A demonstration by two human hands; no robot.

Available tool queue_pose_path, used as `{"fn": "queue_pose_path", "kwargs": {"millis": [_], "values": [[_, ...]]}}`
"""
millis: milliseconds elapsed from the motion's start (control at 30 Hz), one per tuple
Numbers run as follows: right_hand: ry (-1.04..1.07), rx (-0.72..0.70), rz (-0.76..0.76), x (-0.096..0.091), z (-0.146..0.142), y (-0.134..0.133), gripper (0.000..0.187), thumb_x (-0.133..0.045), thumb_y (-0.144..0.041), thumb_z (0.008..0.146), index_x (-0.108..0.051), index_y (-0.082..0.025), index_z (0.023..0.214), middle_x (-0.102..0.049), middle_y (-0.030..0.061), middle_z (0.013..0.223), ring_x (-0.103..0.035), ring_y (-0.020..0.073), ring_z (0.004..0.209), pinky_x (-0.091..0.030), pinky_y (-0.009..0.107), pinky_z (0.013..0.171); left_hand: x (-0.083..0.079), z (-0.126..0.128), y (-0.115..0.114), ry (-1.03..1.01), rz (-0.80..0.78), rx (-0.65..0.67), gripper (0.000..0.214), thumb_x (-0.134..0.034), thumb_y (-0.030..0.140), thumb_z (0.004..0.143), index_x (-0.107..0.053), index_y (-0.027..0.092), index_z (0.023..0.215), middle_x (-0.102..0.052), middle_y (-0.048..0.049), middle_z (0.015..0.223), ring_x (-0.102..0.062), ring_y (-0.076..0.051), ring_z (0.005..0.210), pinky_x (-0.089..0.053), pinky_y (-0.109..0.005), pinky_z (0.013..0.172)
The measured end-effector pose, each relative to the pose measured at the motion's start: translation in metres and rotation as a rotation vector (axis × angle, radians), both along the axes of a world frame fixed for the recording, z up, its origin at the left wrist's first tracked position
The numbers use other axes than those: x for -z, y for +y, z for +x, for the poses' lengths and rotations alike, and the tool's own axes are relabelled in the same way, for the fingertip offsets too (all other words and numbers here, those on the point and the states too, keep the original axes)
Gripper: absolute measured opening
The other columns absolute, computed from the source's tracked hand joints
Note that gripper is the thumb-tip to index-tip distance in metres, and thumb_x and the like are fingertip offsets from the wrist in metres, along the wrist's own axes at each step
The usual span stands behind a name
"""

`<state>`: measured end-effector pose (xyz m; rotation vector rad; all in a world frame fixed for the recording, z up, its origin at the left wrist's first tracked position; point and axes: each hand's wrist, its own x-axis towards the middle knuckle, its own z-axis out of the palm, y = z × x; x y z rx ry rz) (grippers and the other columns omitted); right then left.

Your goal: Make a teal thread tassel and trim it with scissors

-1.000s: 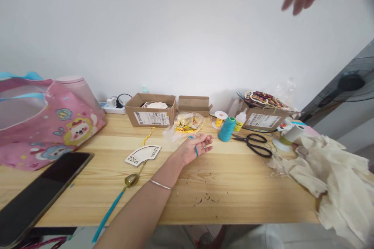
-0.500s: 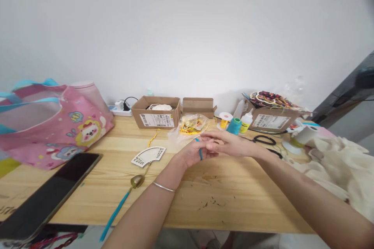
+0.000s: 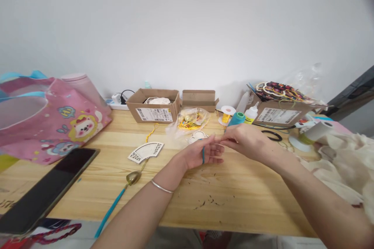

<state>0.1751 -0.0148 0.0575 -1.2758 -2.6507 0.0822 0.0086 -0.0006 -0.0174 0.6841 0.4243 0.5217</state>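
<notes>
My left hand (image 3: pixel 201 155) is palm up above the table, its fingers loosely spread. A teal thread (image 3: pixel 203 155) loops around it between the thumb and the fingers. My right hand (image 3: pixel 244 140) is palm down, fingertips pinched together at the left thumb and forefinger; what lies in the pinch is hidden. Just behind the hands stand a teal thread cone (image 3: pixel 236 118) and a white glue bottle (image 3: pixel 251 114). A cloud-shaped pale piece (image 3: pixel 199 136) shows behind the left thumb. To the left lies a fan-shaped wooden piece (image 3: pixel 146 151) with a brass-coloured bell-like cap (image 3: pixel 133 177) and teal tassel (image 3: pixel 110 212).
A phone (image 3: pixel 49 186) and a pink bag (image 3: pixel 73 124) are at the left. Cardboard boxes (image 3: pixel 154 114) stand along the wall, with a plastic bag of yellow cords (image 3: pixel 189 122) before them. At the right are black-handled scissors (image 3: pixel 271 136) and cream cloth (image 3: pixel 341 163).
My hands, earlier overlapping, have drawn slightly apart. The right hand has turned palm down and moved right into a pinch; the left fingers now show. The view has shifted a little.
</notes>
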Motion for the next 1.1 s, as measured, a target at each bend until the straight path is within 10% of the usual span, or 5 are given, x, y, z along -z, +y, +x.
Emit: {"fn": "queue_pose_path", "kwargs": {"millis": [333, 567, 800, 1100], "values": [[0.482, -0.12, 0.089, 0.026, 0.001, 0.003, 0.013, -0.053, -0.026, 0.079, -0.062, -0.017, 0.075, -0.059, 0.0052, 0.081, -0.052, 0.0139, 0.077, -0.04, 0.027, 0.068, -0.009, -0.002, 0.001, -0.167, -0.184, 0.14, 0.078, -0.017, 0.07, 0.072, -0.057, 0.008, 0.099, -0.062, -0.0147, 0.09, -0.057, -0.022, 0.082, -0.041, -0.044, 0.079], [0.286, -0.223, 0.161, 0.042, -0.006, -0.003, 0.014, -0.056, -0.025, 0.077, -0.065, -0.018, 0.068, -0.061, 0.0053, 0.08, -0.048, 0.0157, 0.075, -0.036, 0.032, 0.068, -0.008, -0.002, 0.0, -0.233, -0.209, 0.2, 0.078, -0.013, 0.069, 0.073, -0.053, 0.01, 0.104, -0.062, -0.0152, 0.096, -0.056, -0.028, 0.091, -0.036, -0.052, 0.082], [0.452, -0.334, -0.087, 0.04, 0.005, -0.004, 0.02, -0.049, -0.028, 0.083, -0.061, -0.015, 0.075, -0.06, 0.0043, 0.071, -0.051, 0.012, 0.069, -0.037, 0.026, 0.067, -0.004, 0.0, 0.0, -0.22, -0.251, 0.186, 0.078, -0.012, 0.069, 0.073, -0.049, 0.011, 0.111, -0.06, -0.0144, 0.099, -0.056, -0.026, 0.09, -0.035, -0.055, 0.082], [0.655, -0.129, -0.373, 0.045, -0.008, -0.013, 0.013, -0.047, -0.021, 0.081, -0.058, -0.014, 0.08, -0.058, -0.0012, 0.065, -0.048, 0.0064, 0.055, -0.036, 0.017, 0.052, -0.002, 0.009, -0.01, -0.133, -0.168, 0.344, 0.096, -0.005, 0.079, 0.06, -0.053, 0.01, 0.108, -0.058, -0.0177, 0.103, -0.047, -0.032, 0.103, -0.033, -0.057, 0.082]]}}
